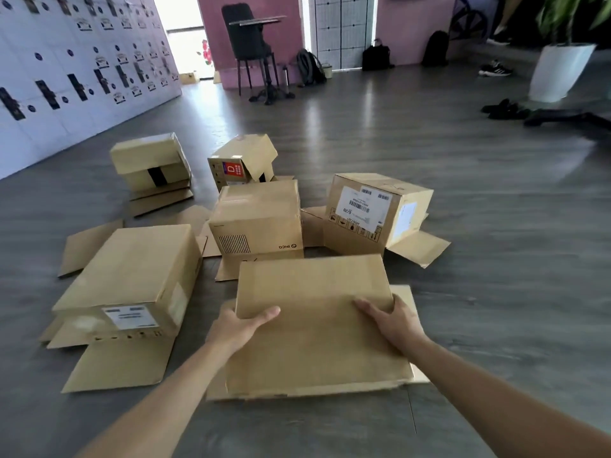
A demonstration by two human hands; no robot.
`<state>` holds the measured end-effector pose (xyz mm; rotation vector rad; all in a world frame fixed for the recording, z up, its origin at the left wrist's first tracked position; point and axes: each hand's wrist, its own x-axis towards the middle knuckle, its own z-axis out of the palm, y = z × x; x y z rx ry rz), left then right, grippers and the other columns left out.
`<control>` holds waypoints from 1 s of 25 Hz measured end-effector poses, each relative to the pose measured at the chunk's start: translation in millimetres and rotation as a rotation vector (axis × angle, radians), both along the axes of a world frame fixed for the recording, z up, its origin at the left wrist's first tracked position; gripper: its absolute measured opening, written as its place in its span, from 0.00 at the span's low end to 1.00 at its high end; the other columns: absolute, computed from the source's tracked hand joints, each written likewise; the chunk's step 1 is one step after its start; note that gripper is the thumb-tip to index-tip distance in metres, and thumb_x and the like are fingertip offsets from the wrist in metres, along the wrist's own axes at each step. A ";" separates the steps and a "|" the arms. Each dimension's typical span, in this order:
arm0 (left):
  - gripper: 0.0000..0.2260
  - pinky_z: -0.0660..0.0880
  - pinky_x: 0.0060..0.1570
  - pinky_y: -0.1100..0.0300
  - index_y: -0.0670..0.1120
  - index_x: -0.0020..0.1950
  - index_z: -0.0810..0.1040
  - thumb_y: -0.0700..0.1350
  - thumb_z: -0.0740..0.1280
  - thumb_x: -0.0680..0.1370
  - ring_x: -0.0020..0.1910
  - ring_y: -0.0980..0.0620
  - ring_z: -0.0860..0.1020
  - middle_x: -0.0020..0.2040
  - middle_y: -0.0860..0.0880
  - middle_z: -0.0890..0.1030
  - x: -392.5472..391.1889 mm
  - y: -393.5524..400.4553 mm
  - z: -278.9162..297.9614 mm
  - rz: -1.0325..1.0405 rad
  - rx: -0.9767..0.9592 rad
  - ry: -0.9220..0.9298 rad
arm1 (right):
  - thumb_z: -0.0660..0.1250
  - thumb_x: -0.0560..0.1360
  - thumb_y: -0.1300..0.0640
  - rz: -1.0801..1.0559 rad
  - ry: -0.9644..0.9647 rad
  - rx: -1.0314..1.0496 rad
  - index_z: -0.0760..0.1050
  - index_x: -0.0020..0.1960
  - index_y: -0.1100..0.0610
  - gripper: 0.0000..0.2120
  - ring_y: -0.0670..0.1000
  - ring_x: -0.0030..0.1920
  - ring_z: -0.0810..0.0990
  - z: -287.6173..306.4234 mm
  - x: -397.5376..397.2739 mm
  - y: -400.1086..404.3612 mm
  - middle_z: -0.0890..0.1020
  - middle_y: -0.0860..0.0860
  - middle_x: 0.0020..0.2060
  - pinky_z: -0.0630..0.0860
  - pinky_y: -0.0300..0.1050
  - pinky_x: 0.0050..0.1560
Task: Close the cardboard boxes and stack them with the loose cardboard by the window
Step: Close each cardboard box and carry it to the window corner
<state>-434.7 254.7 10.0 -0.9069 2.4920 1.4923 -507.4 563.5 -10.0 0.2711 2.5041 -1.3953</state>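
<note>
Hands: left hand [243,325] holds the near-left edge of the flat brown cardboard box [314,322], thumb lying on its top; right hand [391,320] grips the right edge, fingers curled over it. Both are grasping this one box.
Held box: it lies low on the grey wood-look floor [496,226], nearest the person, with flaps splayed out beneath it on the near and right sides.
Wide flat box: the large shallow brown carton with a white label [132,276] sits left of the held one, flaps spread on the floor around it.
Labelled box: the brown cube with barcode stickers [373,213] stands to the right, flaps open at its base.
Middle box: the brown box printed with a vent pattern [258,219] stands just beyond the held box, flaps out below.
Far boxes: a brown box with a black strip [150,163] and a small brown box with a red label [241,161] sit farthest away, also unclosed.
Progress: early, by my reading; no box looks closed, nothing is stacked, and I can't tell for sure which bright opening is the window.
</note>
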 end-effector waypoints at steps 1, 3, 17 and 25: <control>0.45 0.77 0.53 0.53 0.53 0.59 0.75 0.78 0.75 0.51 0.52 0.52 0.79 0.52 0.56 0.81 0.4 -5.9 10.9 0.005 -0.048 0.037 | 0.68 0.60 0.22 0.010 0.056 -0.024 0.68 0.71 0.49 0.48 0.52 0.53 0.77 5.8 -2.1 -1.7 0.79 0.50 0.59 0.76 0.48 0.53; 0.47 0.75 0.49 0.55 0.55 0.60 0.69 0.78 0.75 0.50 0.51 0.54 0.77 0.51 0.58 0.78 1.0 -14.7 23.3 -0.005 -0.127 0.119 | 0.70 0.56 0.22 0.029 0.145 -0.082 0.64 0.73 0.46 0.52 0.51 0.53 0.76 15.9 -9.0 -3.0 0.78 0.49 0.59 0.76 0.48 0.52; 0.29 0.77 0.51 0.56 0.51 0.56 0.78 0.48 0.86 0.60 0.54 0.47 0.80 0.49 0.52 0.82 36.0 -1.1 -52.2 0.036 -0.075 0.065 | 0.82 0.60 0.43 0.200 0.162 0.143 0.60 0.72 0.47 0.47 0.57 0.57 0.78 -38.7 12.4 18.1 0.79 0.49 0.54 0.78 0.52 0.51; 0.52 0.69 0.70 0.41 0.48 0.73 0.69 0.54 0.87 0.53 0.68 0.46 0.72 0.67 0.49 0.77 28.7 -29.6 -16.6 -0.182 0.372 -0.189 | 0.78 0.54 0.29 0.367 -0.085 -0.061 0.69 0.68 0.43 0.46 0.49 0.60 0.78 -8.5 3.5 26.8 0.79 0.47 0.62 0.79 0.49 0.57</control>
